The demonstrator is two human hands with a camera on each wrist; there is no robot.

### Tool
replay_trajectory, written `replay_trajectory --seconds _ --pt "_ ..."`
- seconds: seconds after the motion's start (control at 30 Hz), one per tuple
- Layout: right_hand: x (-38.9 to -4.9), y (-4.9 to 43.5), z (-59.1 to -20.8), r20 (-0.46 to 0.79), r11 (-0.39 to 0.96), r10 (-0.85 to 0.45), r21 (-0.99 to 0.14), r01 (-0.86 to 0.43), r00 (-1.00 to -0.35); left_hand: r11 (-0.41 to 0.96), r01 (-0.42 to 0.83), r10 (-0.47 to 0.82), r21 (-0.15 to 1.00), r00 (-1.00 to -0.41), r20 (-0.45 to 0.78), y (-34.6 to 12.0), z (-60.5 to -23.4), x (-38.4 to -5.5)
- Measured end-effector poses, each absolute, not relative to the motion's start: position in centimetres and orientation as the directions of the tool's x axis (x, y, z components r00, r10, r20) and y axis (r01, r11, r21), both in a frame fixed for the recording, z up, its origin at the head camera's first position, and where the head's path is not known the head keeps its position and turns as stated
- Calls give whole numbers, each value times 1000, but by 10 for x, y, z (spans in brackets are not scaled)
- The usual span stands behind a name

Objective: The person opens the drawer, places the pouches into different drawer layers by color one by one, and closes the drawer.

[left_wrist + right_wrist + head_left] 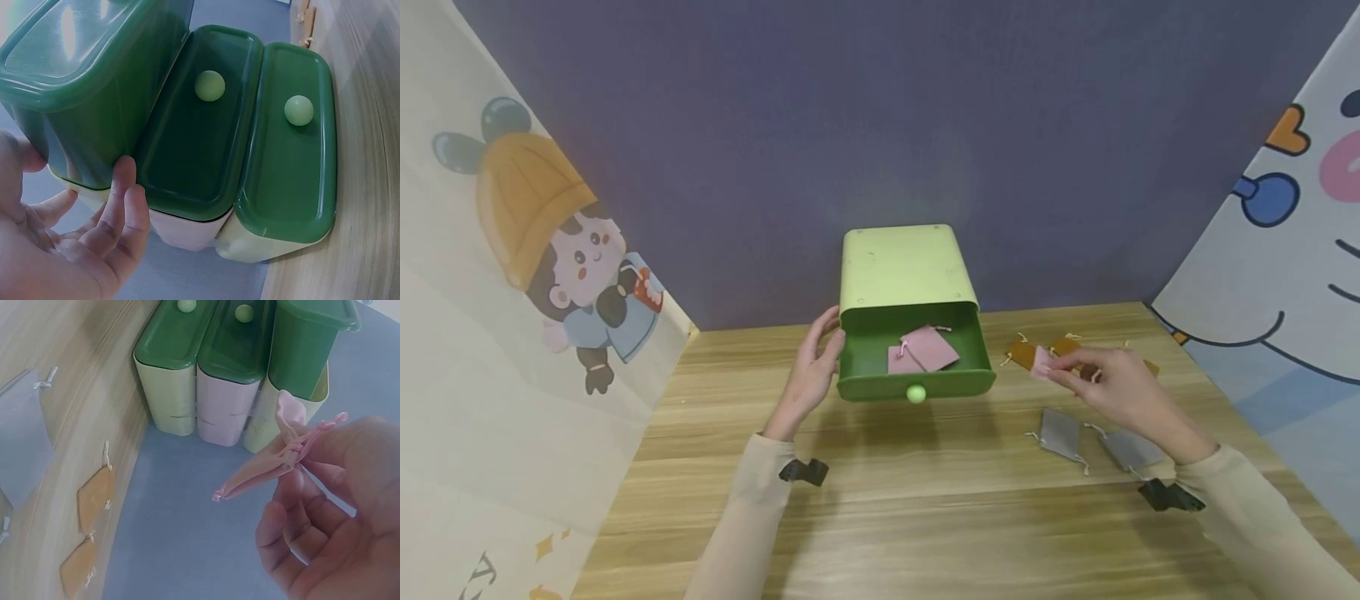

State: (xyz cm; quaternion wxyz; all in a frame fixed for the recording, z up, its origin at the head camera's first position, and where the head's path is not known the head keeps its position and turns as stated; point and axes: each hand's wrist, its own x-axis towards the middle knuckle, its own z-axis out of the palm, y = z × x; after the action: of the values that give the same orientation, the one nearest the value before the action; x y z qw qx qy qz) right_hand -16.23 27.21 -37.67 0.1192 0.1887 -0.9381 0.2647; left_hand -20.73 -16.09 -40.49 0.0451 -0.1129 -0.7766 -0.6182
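Observation:
A pale green drawer cabinet (901,262) stands against the back wall with its green top drawer (951,385) pulled out. Two pink drawstring pouches (932,349) lie overlapping inside the drawer. My left hand (808,372) rests at the left side of the cabinet and drawer, its fingers only loosely bent in the left wrist view. To the right of the drawer, my right hand (1120,393) pinches another pink drawstring pouch (262,464) between thumb and fingertips, above the table. Below the open drawer, two more green drawer fronts (187,144) with round knobs are closed.
Brown drawstring pouches (1022,353) lie on the wooden table (910,508) behind and beside my right hand, partly hidden by it. Nearer to me are two grey pouches (1061,433). A dark blue wall (895,117) rises at the back, with printed panels on both sides.

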Motion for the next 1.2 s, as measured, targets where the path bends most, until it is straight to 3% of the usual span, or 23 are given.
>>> replay_trajectory --seconds 1.2 --pt "-153 253 -359 403 755 -312 -444 -482 -860 207 229 123 951 -971 207 -161 -405 -207"
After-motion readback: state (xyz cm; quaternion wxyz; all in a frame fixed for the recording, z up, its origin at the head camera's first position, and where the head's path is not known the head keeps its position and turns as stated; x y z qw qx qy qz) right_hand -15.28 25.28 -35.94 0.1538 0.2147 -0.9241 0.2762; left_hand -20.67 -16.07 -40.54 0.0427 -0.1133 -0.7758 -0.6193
